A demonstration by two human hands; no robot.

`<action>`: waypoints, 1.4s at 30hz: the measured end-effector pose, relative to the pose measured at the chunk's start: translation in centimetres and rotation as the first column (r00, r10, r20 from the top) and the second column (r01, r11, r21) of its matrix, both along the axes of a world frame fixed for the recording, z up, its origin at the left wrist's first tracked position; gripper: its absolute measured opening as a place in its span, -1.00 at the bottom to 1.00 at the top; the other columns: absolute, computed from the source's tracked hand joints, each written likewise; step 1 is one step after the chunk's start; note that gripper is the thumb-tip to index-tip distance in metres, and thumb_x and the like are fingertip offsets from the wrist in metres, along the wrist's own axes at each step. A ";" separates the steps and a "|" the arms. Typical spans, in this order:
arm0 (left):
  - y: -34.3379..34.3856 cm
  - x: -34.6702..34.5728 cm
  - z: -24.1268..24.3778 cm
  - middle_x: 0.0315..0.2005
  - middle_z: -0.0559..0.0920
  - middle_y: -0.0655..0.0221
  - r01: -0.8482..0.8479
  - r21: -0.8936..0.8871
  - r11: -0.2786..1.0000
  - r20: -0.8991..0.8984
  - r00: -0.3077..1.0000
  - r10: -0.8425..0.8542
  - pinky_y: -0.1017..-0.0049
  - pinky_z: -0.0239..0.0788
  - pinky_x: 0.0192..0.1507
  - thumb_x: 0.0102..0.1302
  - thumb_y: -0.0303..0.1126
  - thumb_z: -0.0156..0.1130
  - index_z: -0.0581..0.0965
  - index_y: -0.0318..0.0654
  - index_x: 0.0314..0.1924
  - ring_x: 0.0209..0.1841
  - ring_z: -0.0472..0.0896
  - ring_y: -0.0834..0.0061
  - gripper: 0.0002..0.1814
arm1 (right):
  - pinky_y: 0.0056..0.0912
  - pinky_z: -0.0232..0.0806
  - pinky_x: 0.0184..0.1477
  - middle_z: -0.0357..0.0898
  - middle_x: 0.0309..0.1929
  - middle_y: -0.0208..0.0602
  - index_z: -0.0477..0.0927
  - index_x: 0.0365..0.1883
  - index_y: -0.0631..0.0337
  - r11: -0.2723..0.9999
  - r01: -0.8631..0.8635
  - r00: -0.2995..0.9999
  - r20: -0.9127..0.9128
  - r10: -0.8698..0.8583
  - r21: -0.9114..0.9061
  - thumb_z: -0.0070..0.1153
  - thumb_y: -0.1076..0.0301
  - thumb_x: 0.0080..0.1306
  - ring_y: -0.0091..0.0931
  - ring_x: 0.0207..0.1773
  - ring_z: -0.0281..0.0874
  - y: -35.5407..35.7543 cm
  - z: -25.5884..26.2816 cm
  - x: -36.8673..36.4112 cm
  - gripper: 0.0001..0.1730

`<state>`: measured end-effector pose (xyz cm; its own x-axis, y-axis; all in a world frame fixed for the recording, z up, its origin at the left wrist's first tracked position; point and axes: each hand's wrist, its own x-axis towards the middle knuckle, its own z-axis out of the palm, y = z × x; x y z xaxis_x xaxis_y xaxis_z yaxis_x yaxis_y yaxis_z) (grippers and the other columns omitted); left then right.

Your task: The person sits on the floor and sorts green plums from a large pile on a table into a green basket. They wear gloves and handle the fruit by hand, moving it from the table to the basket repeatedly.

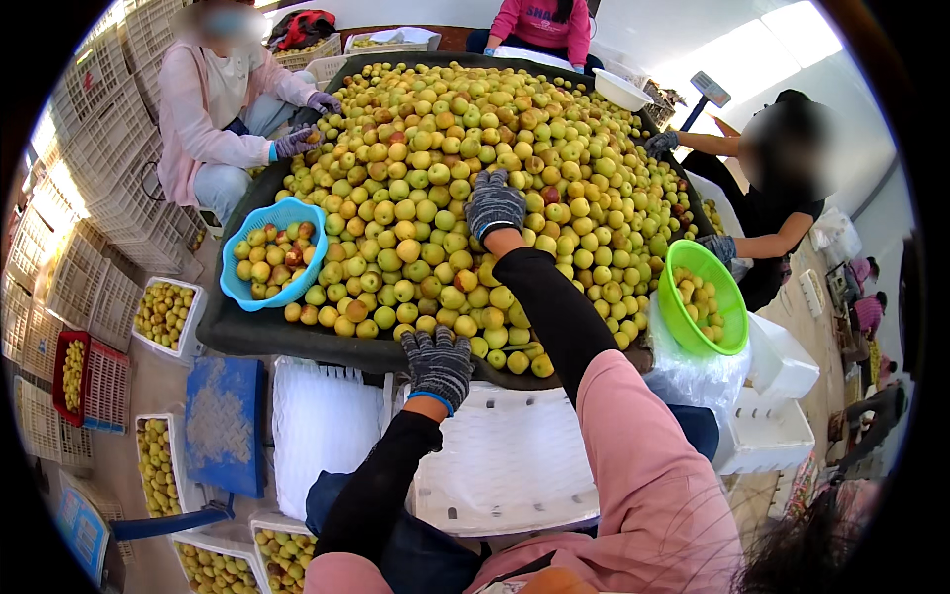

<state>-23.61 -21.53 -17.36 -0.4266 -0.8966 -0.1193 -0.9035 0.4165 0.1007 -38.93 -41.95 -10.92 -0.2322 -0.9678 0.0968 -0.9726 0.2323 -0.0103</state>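
Observation:
A large heap of yellow-green jujube-like fruits [415, 223] covers a table lined with dark cloth [245, 330]. My right hand [496, 202], in a grey knit glove, reaches far over the heap and rests palm down on the fruits; whether its fingers grip one is hidden. My left hand [439, 365], gloved alike, lies at the table's near edge, fingers spread and touching the nearest fruits. A blue plastic basket [231, 278] of redder fruits stands left of the heap. At the right edge is a tilted green plastic basket [733, 308] with some fruits. An empty white crate [505, 460] sits before me.
Co-workers sit at the left [211, 126], far side [542, 30] and right [779, 178], their gloved hands near the heap. A white basin [622, 90] stands at the far right corner. A blue platform scale [224, 427], filled fruit crates [178, 438] and stacked crates [111, 134] are on the left.

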 end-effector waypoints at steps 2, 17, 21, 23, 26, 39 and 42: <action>-0.2 0.0 0.0 0.26 0.32 0.11 -0.004 0.006 1.000 0.010 1.000 0.004 -0.22 -0.27 0.30 0.24 0.02 0.13 0.40 -0.06 0.23 0.28 0.23 -0.15 -0.41 | -0.10 0.39 0.09 0.00 0.41 0.07 0.17 0.34 0.19 0.999 0.008 0.998 -0.054 -0.010 -0.044 0.08 0.09 0.26 -0.11 0.19 0.41 0.2 -0.7 0.5 -0.26; -0.1 0.2 0.4 0.27 0.30 0.12 0.012 0.016 1.000 0.022 1.000 -0.013 -0.22 -0.28 0.30 0.28 -0.01 0.08 0.40 -0.09 0.23 0.29 0.22 -0.13 -0.44 | -0.25 0.45 -0.23 0.61 -0.26 -0.18 0.52 -0.08 0.15 0.785 0.559 0.653 0.725 -0.218 -0.267 0.24 0.30 0.14 -0.33 -0.24 0.57 18.0 5.3 -24.4 -0.64; -0.1 -0.6 0.2 0.30 0.27 0.13 0.000 0.042 0.999 0.007 1.000 0.000 -0.18 -0.32 0.33 0.30 0.00 0.05 0.38 -0.08 0.25 0.31 0.20 -0.09 -0.43 | -0.38 0.49 -0.29 0.49 -0.11 -0.11 0.44 -0.01 0.12 0.771 0.527 -0.574 0.819 0.011 0.358 0.18 0.20 0.24 -0.27 -0.11 0.53 25.2 3.4 -39.1 -0.61; -0.2 0.2 0.4 0.32 0.25 0.15 -0.031 0.061 0.998 0.048 0.998 0.028 -0.16 -0.35 0.35 0.31 0.01 0.04 0.38 -0.06 0.26 0.33 0.19 -0.05 -0.43 | -0.38 0.50 -0.29 0.47 -0.07 -0.09 0.40 0.01 0.15 0.814 0.438 -0.740 0.667 0.086 0.381 0.15 0.14 0.27 -0.22 -0.06 0.52 26.4 2.8 -39.5 -0.57; -0.1 0.0 1.1 0.30 0.27 0.18 -0.038 0.065 0.997 0.085 0.996 0.032 -0.12 -0.31 0.36 0.32 0.00 0.04 0.37 -0.04 0.26 0.32 0.18 0.00 -0.44 | -0.32 0.49 -0.32 0.49 -0.12 -0.15 0.40 -0.01 0.07 0.721 0.588 -0.553 0.832 0.028 0.367 0.18 0.10 0.25 -0.25 -0.11 0.52 27.7 3.7 -38.8 -0.57; 0.4 -1.2 1.5 0.30 0.26 0.12 -0.001 0.078 0.997 0.135 0.991 -0.010 -0.09 -0.25 0.35 0.26 -0.02 0.09 0.35 -0.11 0.27 0.32 0.21 -0.04 -0.38 | -0.21 0.50 -0.31 0.47 -0.21 -0.23 0.40 -0.05 -0.02 0.651 0.606 -0.552 0.831 -0.070 0.458 0.26 0.04 0.20 -0.32 -0.22 0.53 30.7 4.4 -42.5 -0.55; 0.0 -0.4 1.0 0.30 0.26 0.12 -0.016 0.076 0.997 0.134 0.991 0.006 -0.10 -0.25 0.35 0.26 -0.03 0.09 0.36 -0.13 0.26 0.30 0.22 -0.03 -0.39 | -0.08 0.49 -0.30 0.47 -0.13 -0.21 0.37 0.02 -0.05 0.650 0.630 -0.462 0.878 -0.126 0.425 0.23 0.04 0.22 -0.24 -0.19 0.51 29.2 3.3 -42.1 -0.52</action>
